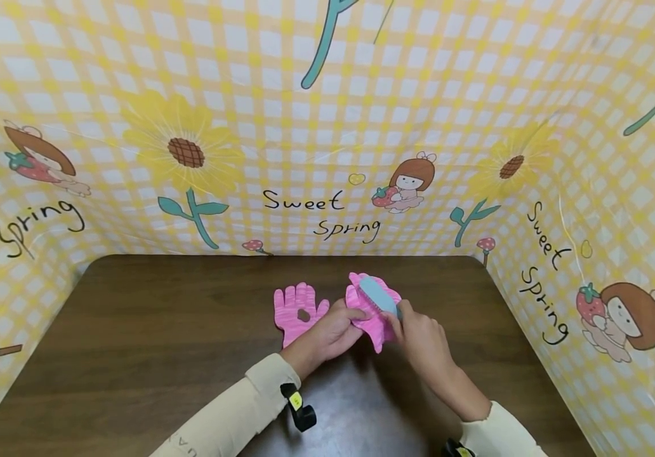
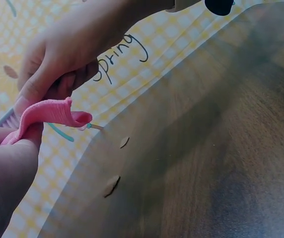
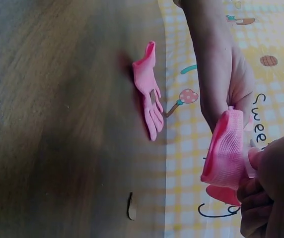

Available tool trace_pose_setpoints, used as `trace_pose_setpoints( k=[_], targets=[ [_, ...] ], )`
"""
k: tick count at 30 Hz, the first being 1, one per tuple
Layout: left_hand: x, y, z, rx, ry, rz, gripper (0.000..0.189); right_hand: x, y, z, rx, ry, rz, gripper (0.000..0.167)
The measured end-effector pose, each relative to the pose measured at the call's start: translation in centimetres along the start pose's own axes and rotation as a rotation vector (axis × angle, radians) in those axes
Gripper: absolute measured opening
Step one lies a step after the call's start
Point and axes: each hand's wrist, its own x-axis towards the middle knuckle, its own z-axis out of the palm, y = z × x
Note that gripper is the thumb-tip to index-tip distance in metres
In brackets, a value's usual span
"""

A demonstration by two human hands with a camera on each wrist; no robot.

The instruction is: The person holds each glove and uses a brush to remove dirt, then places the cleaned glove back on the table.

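Note:
A pink knit glove (image 1: 374,325) is held up off the table between the two hands. My left hand (image 1: 336,330) grips it, thumb across its front; in the left wrist view the glove's cuff (image 2: 52,113) hangs over from that grip. In my right hand (image 1: 426,343) is a light blue brush (image 1: 380,294), its bristles against the glove. The right wrist view shows the glove's cuff (image 3: 226,148) opening, while the brush is mostly hidden by the fingers. A second pink glove (image 1: 293,303) lies flat on the table to the left, with a brown patch on it.
The dark wooden table (image 1: 179,355) is enclosed by a yellow checked cloth (image 1: 282,139) with printed flowers and writing. Small flat brown pieces (image 2: 112,186) lie on the table near its edge in the left wrist view.

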Motion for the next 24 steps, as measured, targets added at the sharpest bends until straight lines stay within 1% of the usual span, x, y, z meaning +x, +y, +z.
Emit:
trace_pose_setpoints(
  k=[2, 5, 9, 16, 18, 22, 24],
  targets=[
    [0.0, 0.0, 0.0, 0.002, -0.009, 0.012, 0.065, 0.1, 0.2, 0.1, 0.003, 0.018, 0.011, 0.032],
    [0.1, -0.1, 0.0, 0.003, -0.010, 0.021, 0.065, 0.3, 0.6, 0.1, 0.008, 0.044, 0.054, 0.033],
    [0.0, -0.2, -0.1, 0.005, -0.004, 0.027, 0.064, 0.5, 1.0, 0.2, 0.019, 0.051, 0.096, 0.034],
    [-0.2, -0.1, -0.1, 0.026, -0.015, 0.024, 0.064, 0.6, 2.0, 0.2, 0.022, 0.064, 0.083, 0.034],
    [-0.3, 0.0, -0.2, 0.033, -0.025, 0.030, 0.064, 0.7, 2.4, 0.0, 0.029, 0.051, 0.106, 0.034],
    [-0.3, 0.3, -0.3, 0.025, -0.022, 0.042, 0.063, 1.0, 2.4, -0.5, 0.092, -0.004, 0.194, 0.032],
    [-0.3, 0.6, -0.3, 0.025, -0.022, 0.049, 0.062, 1.0, 1.9, -0.9, 0.137, -0.031, 0.198, 0.030]
  ],
)
